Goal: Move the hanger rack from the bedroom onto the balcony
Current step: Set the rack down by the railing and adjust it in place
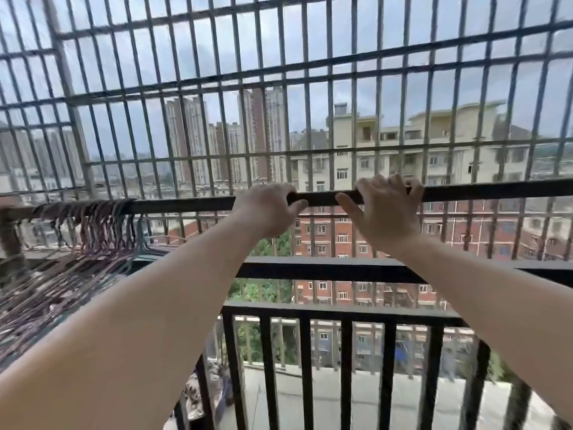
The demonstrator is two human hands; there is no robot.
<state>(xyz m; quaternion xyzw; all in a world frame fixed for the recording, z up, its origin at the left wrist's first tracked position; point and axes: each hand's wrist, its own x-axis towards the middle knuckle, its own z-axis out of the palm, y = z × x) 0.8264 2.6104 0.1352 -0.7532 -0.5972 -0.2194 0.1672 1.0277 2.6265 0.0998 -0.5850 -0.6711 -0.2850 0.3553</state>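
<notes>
The hanger rack's dark top bar runs level across the view at chest height, in front of the balcony grille. Many empty hangers hang bunched on its left end and spread down to the left, blurred. My left hand is wrapped over the bar near the middle, fingers curled round it. My right hand grips the bar just to the right, fingers over the top and thumb under it. Both forearms reach up from the bottom of the view. The rack's legs are hidden.
A black balcony railing with upright bars stands just beyond the rack. Behind it a grey metal security grille closes off the whole opening. Apartment blocks and trees lie far below outside.
</notes>
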